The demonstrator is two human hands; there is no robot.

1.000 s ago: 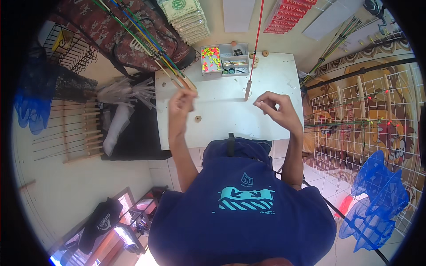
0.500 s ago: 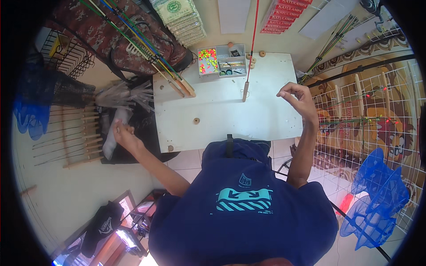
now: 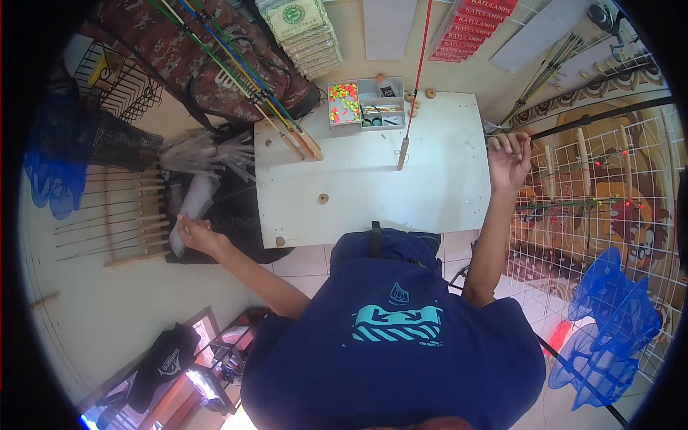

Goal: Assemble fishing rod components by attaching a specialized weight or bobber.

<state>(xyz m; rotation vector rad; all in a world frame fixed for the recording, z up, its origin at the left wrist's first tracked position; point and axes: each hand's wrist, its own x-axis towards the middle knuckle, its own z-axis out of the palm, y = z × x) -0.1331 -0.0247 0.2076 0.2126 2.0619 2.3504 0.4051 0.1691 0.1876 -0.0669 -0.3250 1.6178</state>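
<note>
Left hand (image 3: pixel 199 235) out wide, beside white wrapped bundle (image 3: pixel 198 195) left of the tabletop (image 3: pixel 408 204); fingers bent toward thumb. Right hand (image 3: pixel 509 163) raised at the tabletop's right edge, near wire grid (image 3: pixel 564 245), fingers curled. Grip, both hands: partly closed; cannot tell if anything thin is held. Red rod (image 3: pixel 403 153) between them, wooden handle low, tip end upward. Small round disc (image 3: pixel 323 198) nearer the person, left of rod.

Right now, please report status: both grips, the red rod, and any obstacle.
Left grip curled by white plastic, right grip raised by right edge of table; contents unclear. Red rod untouched. Small brown ring on table between grips.
</note>
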